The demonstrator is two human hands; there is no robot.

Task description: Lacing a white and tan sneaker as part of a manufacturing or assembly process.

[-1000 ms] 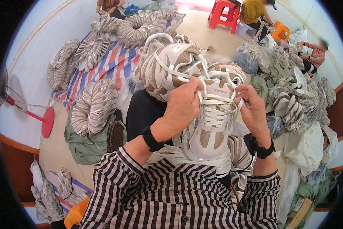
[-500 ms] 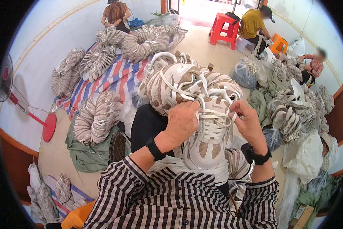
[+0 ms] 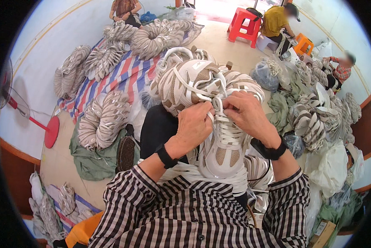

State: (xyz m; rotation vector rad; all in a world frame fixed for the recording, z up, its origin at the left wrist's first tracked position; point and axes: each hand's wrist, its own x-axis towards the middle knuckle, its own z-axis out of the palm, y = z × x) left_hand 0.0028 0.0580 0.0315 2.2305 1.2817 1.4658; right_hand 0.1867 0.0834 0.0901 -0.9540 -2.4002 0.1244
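Observation:
A beige and tan sneaker upper [image 3: 222, 160] rests on my lap, its toe pointing toward me. White shoelace [image 3: 226, 134] criss-crosses its front through the eyelets. At the upper's left edge near the top of the lacing, my left hand [image 3: 196, 124] pinches a strand of the lace. My right hand [image 3: 248, 112] is bent over the top of the tongue, its thumb and fingers closed on lace there; the fingertips are partly hidden. Just beyond both hands, more laced uppers [image 3: 187, 84] are bunched together against my knees.
Rings of stacked uppers [image 3: 105, 120] lie on green cloth and a striped sheet [image 3: 119, 82] at the left. A red fan [image 3: 51, 132] stands by the wall. Bagged uppers [image 3: 313, 120] crowd the right side. Other people sit farther off, near a red stool [image 3: 243, 27].
My right hand has moved left from the upper's right edge to over the tongue top, near my left hand. The left hand stays almost in place, still pinching lace.

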